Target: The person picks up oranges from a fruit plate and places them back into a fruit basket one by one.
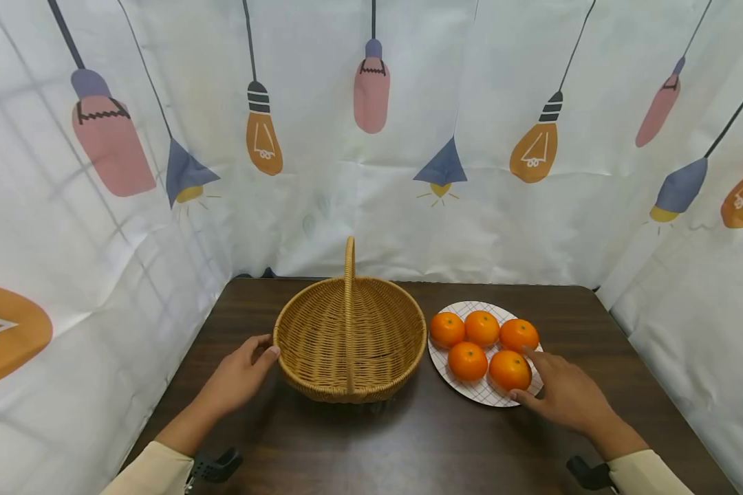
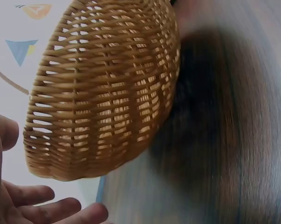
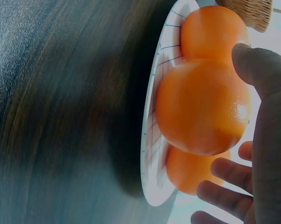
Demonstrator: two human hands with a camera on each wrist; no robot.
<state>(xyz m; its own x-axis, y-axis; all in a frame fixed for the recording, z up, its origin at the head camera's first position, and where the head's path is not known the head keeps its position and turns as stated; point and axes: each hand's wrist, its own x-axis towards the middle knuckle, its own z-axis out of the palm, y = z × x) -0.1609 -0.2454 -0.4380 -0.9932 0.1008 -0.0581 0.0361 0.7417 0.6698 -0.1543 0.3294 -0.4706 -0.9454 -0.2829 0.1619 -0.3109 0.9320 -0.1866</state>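
Empty left hand [image 1: 241, 375] spread by tan wicker basket [image 1: 318, 344], empty right hand [image 1: 563, 390] spread by round oranges [image 1: 510, 371], gridded white plate [image 1: 481, 392]

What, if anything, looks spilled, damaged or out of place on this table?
Nothing stands out. The five oranges sit together on the checked plate, none loose on the table, and the wicker basket shows no obvious damage.

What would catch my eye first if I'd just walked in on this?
Probably the five bright orange fruits on a white checked plate toward the right of the dark table, with the right hand close around the nearest ones. Next, the empty wicker basket left of the plate, the left hand at its left rim; behind, a white backdrop printed with colourful hanging lamps.
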